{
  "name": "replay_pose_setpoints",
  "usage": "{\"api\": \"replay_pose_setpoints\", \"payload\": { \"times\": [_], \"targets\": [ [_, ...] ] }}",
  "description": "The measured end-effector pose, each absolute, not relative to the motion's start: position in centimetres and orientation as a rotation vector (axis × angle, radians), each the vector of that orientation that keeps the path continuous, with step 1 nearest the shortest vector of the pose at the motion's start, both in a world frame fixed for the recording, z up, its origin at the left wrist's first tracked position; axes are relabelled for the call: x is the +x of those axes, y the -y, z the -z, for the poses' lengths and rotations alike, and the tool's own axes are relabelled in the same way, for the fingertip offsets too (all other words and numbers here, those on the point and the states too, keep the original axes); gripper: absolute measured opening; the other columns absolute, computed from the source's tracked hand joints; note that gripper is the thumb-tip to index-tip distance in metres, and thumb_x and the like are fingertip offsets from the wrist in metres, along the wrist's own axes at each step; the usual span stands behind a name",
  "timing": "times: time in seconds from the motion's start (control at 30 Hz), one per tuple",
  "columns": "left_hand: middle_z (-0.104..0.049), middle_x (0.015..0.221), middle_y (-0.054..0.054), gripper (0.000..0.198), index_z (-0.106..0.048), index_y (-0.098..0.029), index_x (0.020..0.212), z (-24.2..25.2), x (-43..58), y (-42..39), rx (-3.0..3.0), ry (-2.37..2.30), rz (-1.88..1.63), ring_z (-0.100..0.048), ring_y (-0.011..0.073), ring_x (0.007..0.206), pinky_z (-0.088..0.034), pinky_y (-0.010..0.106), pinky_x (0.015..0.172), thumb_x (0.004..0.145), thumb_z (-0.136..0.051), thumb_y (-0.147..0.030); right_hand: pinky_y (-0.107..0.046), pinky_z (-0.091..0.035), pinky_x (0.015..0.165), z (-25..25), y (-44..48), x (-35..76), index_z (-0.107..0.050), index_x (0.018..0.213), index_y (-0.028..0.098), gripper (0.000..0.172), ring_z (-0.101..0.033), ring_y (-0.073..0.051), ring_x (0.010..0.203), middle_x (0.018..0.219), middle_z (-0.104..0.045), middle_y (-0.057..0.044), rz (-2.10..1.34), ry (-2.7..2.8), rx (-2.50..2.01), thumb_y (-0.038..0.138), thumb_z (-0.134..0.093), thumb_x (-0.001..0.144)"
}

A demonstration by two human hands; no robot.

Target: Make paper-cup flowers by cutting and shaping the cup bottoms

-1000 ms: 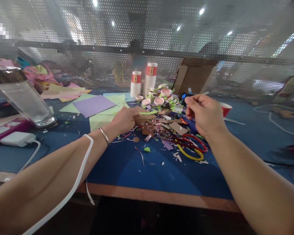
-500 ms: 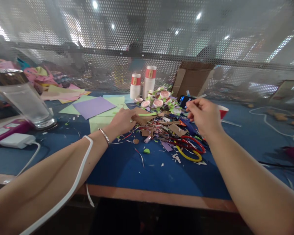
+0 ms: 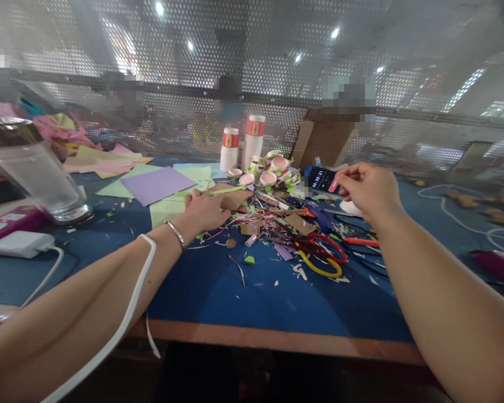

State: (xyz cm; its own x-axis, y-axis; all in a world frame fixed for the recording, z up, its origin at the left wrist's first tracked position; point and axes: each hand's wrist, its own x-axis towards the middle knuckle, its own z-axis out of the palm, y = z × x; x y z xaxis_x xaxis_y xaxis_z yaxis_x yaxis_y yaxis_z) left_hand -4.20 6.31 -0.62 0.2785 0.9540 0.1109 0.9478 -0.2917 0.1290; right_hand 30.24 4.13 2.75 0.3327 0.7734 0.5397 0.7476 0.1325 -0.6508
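My left hand [image 3: 206, 211] lies palm down, fingers spread, at the edge of the light green paper sheets [image 3: 162, 211]. A narrow bright green paper strip [image 3: 231, 190] and a piece of brown cardboard [image 3: 236, 199] are at its fingertips. My right hand [image 3: 372, 193] is closed at the right end of a phone [image 3: 319, 178], thumb and fingers on its edge. The lit screen shows a timer and a red button. Below the right hand lie scissors with red [image 3: 325, 246] and yellow [image 3: 319, 266] handles among scraps.
A purple sheet [image 3: 157, 183] tops the green paper. Behind stand stacked white paper cups [image 3: 254, 148] beside a pile of round pink-and-white pieces [image 3: 269, 178] with green bits. A glass tumbler [image 3: 42, 173] and a white charger [image 3: 21, 244] are left. A perforated metal screen [image 3: 185, 67] backs the blue table.
My right hand has moved right and uncovered more of the phone, whose timer now shows fully. My left hand has shifted slightly left and its fingers have spread flat.
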Motion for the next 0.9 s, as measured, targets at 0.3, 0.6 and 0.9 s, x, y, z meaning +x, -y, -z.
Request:
{"api": "replay_pose_setpoints", "payload": {
  "times": [0.3,0.6,0.9],
  "targets": [
    [-0.058,0.144,0.011,0.05,-0.063,-0.031,0.137,0.7,-3.9,-6.0,2.565,-1.663,-0.346,-0.045,0.0427,0.129,-0.039,0.059,0.104,0.091,-0.051,-0.046,-0.033,-0.05,0.056,-3.2,-6.4,26.4,-0.067,0.071,0.023,0.015,-0.062,-0.02,0.053,0.057,-0.066,-0.002,0.003,1.616,-1.678,0.035,-0.071,0.079],
    [-0.052,0.143,0.014,0.049,-0.059,-0.026,0.138,1.2,-3.1,-5.5,2.502,-1.609,-0.714,-0.047,0.0383,0.128,-0.041,0.059,0.104,0.09,-0.055,-0.035,-0.035,-0.048,0.076,-5.7,-15.6,17.9,-0.068,0.073,0.022,0.005,-0.068,-0.026,0.081,0.082,-0.076,-0.007,0.218,1.897,-1.567,0.02,-0.068,0.079],
    [-0.059,0.128,0.012,0.034,-0.062,-0.023,0.123,1.3,-3.1,-5.8,2.406,-1.534,-0.845,-0.054,0.0335,0.119,-0.045,0.056,0.1,0.09,-0.057,-0.028,-0.047,-0.049,0.086,-7.3,-25.9,12.0,-0.069,0.097,0.021,0.011,-0.066,-0.033,0.099,0.1,-0.073,-0.013,0.25,1.948,-1.533,0.021,-0.064,0.087]
  ]
}}
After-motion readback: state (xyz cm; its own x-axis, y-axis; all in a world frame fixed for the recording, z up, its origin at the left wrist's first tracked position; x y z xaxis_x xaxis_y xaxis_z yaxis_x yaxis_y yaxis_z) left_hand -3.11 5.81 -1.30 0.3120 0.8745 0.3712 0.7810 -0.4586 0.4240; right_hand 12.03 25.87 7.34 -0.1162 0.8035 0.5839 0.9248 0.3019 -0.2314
